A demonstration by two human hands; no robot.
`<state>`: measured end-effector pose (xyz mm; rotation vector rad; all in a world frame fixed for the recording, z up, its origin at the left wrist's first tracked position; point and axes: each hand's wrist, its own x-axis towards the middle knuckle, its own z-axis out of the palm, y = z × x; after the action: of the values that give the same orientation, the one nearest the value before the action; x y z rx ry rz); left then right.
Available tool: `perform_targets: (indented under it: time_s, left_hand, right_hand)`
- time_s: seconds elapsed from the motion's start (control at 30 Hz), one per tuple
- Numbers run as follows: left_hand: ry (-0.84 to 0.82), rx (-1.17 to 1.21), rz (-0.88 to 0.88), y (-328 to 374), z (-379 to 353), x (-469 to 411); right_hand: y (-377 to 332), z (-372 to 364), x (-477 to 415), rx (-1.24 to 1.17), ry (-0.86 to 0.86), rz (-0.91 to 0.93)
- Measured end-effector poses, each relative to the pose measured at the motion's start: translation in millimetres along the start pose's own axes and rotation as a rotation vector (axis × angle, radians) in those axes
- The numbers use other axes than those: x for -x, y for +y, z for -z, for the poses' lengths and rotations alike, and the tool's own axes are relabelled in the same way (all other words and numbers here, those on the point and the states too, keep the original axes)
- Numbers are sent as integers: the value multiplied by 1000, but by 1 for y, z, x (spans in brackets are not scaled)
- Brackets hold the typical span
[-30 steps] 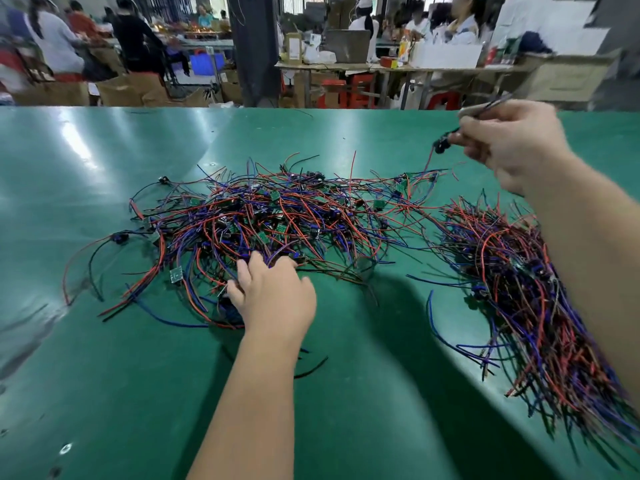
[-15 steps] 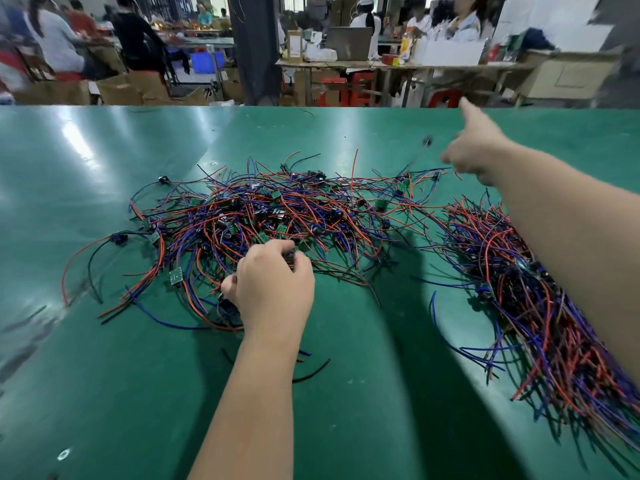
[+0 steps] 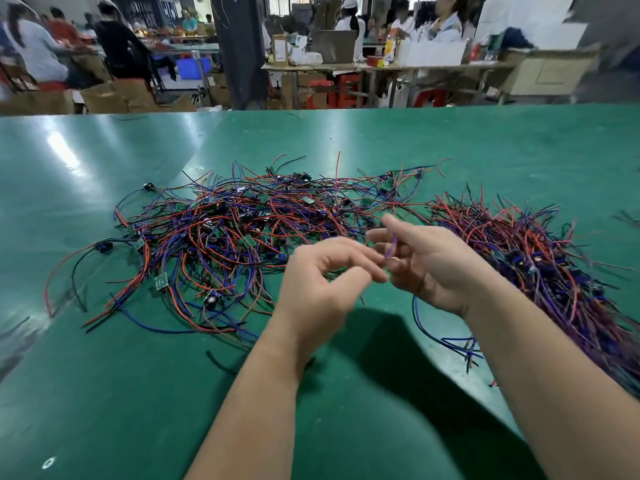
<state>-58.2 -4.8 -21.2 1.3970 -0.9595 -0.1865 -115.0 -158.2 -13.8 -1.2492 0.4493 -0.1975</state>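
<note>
**Item: one purple wire (image 3: 392, 247), held above the desk (image 3: 104, 375) between my two hands.**
I judge it light, limp and slick, so it is best nipped gently near an end. Fingers of my left hand (image 3: 322, 282) pinch its lower end. Fingers of my right hand (image 3: 436, 268) are half spread behind it, their grip lost in blur. Tangled heap (image 3: 225, 237) beyond; straighter bundle (image 3: 540, 258) to the right.
</note>
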Motion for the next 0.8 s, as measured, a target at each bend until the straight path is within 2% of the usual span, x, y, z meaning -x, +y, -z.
perform_targets:
  time_s: [0.1,0.2,0.43,0.57,0.63,0.7,0.73,0.8]
  left_hand:
    - [-88,-60,234,-5,-4,-3]
    - [-41,-63,415,-7,-3,-8]
    - [-17,204,474,-9,-16,-4]
    - [60,583,410,-5,-18,-4]
    - [88,683,422,-4,-15,-6]
    - [98,672,452,-6,-12,-7]
    - [93,624,474,-7,-12,-7]
    - [48,461,519,-10,-12,-5]
  right_hand:
    - [9,17,11,-124,17,129]
    - [13,25,19,-209,-49,162]
    - [24,19,27,-147,-394,144]
    - [26,14,32,-28,-499,53]
    - [26,14,32,134,-432,-6]
    - [25,12,31,291,-258,3]
    - [24,10,29,283,-167,28]
    - [23,11,25,121,-26,69]
